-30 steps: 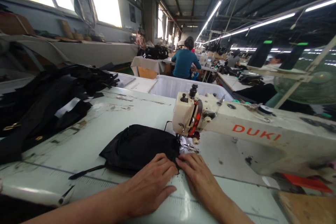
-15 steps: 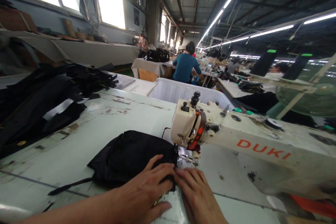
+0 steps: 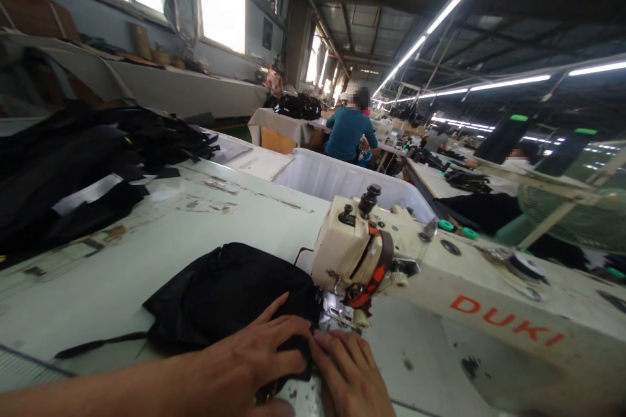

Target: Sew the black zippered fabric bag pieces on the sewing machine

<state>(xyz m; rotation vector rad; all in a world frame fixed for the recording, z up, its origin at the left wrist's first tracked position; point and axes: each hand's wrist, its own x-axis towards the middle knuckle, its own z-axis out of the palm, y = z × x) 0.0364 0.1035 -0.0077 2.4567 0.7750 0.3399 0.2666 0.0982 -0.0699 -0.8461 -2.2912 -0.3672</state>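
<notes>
A black fabric piece lies on the pale machine table, its right edge at the presser foot of a sewing machine. From its left end a thin black strip trails across the tabletop. My left hand rests on the near right part of the fabric, open, with fingers apart and the thumb low near the table. Beside it, my right hand lies flat just in front of the presser foot, its fingertips touching or nearly touching the fabric's edge. The needle point is hidden.
A heap of black cloth pieces covers the table's left side. Behind the machine stands a white plastic bin. A co-worker in a blue top sits farther back. On the right are a fan and the machine's long arm.
The camera view has tilted and shifted slightly. Hands and fabric appear a little farther left and lower, with the fabric still at the presser foot. Both hands keep nearly the same pose.
</notes>
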